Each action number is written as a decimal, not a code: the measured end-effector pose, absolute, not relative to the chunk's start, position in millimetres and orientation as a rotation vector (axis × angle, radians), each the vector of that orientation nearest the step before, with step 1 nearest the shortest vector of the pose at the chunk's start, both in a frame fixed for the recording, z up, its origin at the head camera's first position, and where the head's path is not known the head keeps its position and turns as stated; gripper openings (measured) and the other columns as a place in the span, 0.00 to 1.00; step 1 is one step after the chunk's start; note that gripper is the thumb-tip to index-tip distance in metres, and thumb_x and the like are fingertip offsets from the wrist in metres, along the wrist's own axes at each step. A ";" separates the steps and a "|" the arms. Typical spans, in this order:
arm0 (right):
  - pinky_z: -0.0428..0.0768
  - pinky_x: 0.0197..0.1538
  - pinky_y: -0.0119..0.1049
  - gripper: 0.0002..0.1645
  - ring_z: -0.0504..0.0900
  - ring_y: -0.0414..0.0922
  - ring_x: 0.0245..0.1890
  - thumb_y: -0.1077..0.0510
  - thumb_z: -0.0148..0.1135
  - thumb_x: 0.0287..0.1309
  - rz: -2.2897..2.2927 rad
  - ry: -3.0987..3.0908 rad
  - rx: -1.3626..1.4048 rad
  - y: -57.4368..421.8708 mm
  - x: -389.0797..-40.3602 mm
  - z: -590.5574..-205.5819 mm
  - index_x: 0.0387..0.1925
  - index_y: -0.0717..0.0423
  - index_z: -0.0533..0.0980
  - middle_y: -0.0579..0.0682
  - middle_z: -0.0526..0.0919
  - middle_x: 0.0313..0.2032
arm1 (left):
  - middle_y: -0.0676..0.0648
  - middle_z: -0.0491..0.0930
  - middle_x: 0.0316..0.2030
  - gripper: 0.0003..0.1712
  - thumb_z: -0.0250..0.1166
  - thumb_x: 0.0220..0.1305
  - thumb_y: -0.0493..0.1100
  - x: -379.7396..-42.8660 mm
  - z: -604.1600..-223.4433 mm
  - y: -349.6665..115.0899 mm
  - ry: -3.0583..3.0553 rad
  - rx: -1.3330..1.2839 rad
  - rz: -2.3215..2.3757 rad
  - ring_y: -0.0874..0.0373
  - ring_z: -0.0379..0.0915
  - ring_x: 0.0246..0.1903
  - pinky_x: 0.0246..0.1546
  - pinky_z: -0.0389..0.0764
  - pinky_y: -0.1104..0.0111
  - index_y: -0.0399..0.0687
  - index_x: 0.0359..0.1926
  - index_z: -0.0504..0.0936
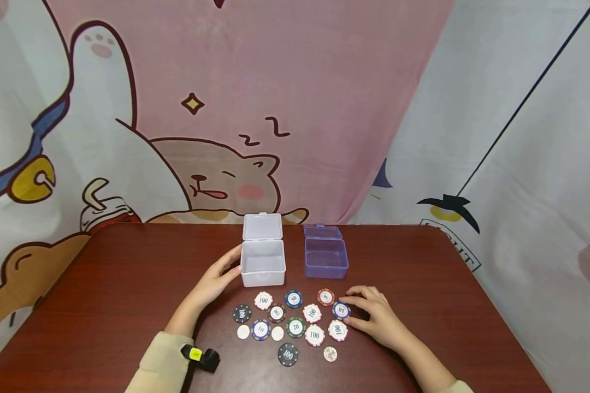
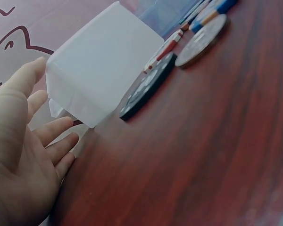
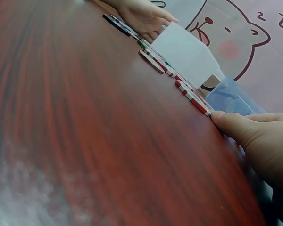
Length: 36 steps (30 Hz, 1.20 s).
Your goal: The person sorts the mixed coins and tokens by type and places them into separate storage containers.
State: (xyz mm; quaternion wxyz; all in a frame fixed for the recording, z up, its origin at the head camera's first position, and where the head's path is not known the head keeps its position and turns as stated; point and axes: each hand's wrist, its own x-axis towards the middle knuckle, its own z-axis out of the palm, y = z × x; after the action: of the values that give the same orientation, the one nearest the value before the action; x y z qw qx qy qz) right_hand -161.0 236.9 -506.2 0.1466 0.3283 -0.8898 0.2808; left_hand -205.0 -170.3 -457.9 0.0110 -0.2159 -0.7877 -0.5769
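Note:
My left hand [image 1: 217, 283] rests at the left side of a white plastic box [image 1: 264, 278] with its lid open. In the left wrist view the thumb touches the box's edge, and the other fingers are loosely extended beside it. My right hand [image 1: 375, 315] has thumb and index finger at opposite edges of a blue poker chip [image 1: 341, 310] marked 10, pinching it at tabletop level. Close to it lie a red chip [image 1: 326, 297] marked 5 and a white chip [image 1: 337, 330] marked 100. In the right wrist view, the fingers beyond the thumb are mostly hidden.
Right of the white box stands an open translucent blue box [image 1: 326, 272]. Several other chips, such as a green one [image 1: 295, 327] and a black one [image 1: 288, 355], lie flat before the boxes. A small silvery disc [image 1: 330, 354] is near the front. A printed curtain hangs behind the table.

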 end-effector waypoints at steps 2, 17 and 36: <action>0.65 0.47 0.47 0.25 0.70 0.45 0.49 0.52 0.76 0.43 0.812 -2.562 0.946 236.4 -161.5 -506.4 0.47 0.48 0.83 0.47 0.77 0.49 | 0.30 0.61 0.65 0.31 0.55 0.68 0.32 -204.9 -457.9 -170.4 -2.454 -0.674 -1.804 0.35 0.55 0.65 0.61 0.55 0.41 0.30 0.69 0.58; 0.67 0.48 0.43 0.23 0.71 0.40 0.44 0.50 0.79 0.38 0.848 -2.516 0.988 234.4 -173.9 -508.3 0.40 0.48 0.80 0.40 0.77 0.42 | 0.28 0.63 0.63 0.31 0.56 0.69 0.33 -205.2 -458.1 -171.7 -2.482 -0.667 -1.798 0.35 0.56 0.64 0.61 0.54 0.41 0.32 0.70 0.58; 0.67 0.47 0.27 0.22 0.71 0.41 0.41 0.55 0.80 0.34 0.978 -2.393 1.008 235.0 -175.2 -505.8 0.36 0.50 0.80 0.41 0.77 0.39 | 0.31 0.63 0.64 0.31 0.56 0.69 0.34 -204.4 -456.9 -169.9 -2.485 -0.668 -1.813 0.39 0.54 0.66 0.62 0.51 0.41 0.35 0.71 0.58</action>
State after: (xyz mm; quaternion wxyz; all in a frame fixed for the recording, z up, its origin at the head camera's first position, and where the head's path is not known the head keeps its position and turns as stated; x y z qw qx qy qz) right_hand -175.2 235.0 -505.8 0.1823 0.3572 -0.8479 0.3467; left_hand -204.4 -169.9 -456.9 -0.0030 -0.2122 -0.7894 -0.5760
